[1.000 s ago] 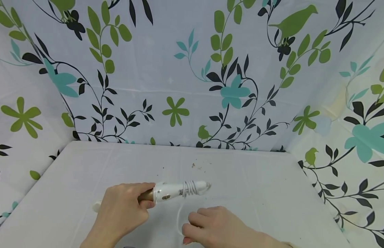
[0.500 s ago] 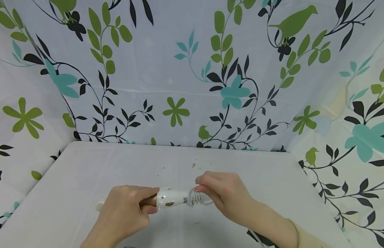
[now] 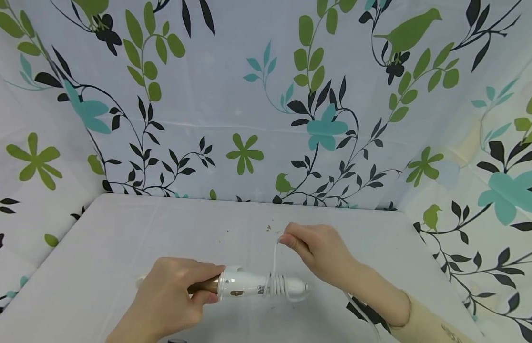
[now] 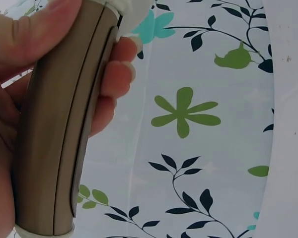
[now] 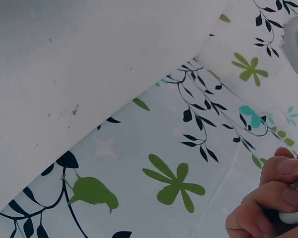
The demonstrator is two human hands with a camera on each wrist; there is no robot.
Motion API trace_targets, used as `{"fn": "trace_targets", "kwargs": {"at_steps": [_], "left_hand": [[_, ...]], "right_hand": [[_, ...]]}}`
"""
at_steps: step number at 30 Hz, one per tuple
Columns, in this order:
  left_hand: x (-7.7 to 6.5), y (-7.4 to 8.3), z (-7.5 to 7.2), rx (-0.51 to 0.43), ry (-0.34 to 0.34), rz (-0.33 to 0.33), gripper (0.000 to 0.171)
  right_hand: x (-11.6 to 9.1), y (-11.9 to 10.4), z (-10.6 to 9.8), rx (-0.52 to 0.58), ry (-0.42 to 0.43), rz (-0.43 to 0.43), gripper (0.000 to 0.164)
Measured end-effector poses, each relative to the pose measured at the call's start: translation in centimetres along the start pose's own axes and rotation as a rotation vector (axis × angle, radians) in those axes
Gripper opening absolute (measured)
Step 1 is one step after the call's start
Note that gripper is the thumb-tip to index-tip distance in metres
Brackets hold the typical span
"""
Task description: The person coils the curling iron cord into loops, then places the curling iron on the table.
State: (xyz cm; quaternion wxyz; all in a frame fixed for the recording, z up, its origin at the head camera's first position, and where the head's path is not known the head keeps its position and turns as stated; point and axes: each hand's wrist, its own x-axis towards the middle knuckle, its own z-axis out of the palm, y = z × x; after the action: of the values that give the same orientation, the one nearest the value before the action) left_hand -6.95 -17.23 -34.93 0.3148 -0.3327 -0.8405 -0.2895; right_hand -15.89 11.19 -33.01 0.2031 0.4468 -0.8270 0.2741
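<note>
My left hand point(image 3: 169, 295) grips a curling iron by its bronze barrel point(image 4: 64, 119), thumb on one side and fingertips on the other. The white handle point(image 3: 244, 284) points right over the table, and several turns of the white cord point(image 3: 278, 287) are wound round it. Beyond the handle, my right hand point(image 3: 322, 250) pinches the cord, which stretches up from the coils to the fingertips. In the right wrist view, the curled fingers point(image 5: 268, 198) hold the white cord point(image 5: 294, 217). More cord point(image 3: 362, 312) hangs below the right forearm.
The white table point(image 3: 163, 224) carries small brown specks point(image 3: 269, 228) behind the hands. Cloth point(image 3: 184, 95) printed with leaves, birds and flowers stands along its back and both sides. A dark object point(image 3: 177, 341) just shows at the front edge of the view.
My right hand has come from in front of the handle, round its right end, to behind it, taking the cord along. The left hand and curling iron have shifted slightly right and toward me.
</note>
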Motion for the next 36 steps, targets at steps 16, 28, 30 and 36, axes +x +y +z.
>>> {"fn": "trace_targets", "kwargs": {"at_steps": [16, 28, 30, 36], "left_hand": [[-0.2, -0.3, -0.2, -0.195, 0.06, 0.107, 0.052], [0.2, -0.2, -0.1, -0.127, 0.081, 0.109, 0.049], [0.2, -0.2, -0.1, -0.108, 0.087, 0.109, 0.048], [0.2, -0.3, 0.0, -0.08, 0.093, 0.104, 0.048]], "right_hand": [[-1.6, 0.6, 1.7, 0.154, -0.196, 0.162, 0.027], [-3.0, 0.3, 3.6, 0.334, -0.238, 0.223, 0.026], [-3.3, 0.2, 4.0, 0.377, -0.255, 0.233, 0.026], [-3.9, 0.1, 4.9, 0.379, -0.279, 0.221, 0.023]]}}
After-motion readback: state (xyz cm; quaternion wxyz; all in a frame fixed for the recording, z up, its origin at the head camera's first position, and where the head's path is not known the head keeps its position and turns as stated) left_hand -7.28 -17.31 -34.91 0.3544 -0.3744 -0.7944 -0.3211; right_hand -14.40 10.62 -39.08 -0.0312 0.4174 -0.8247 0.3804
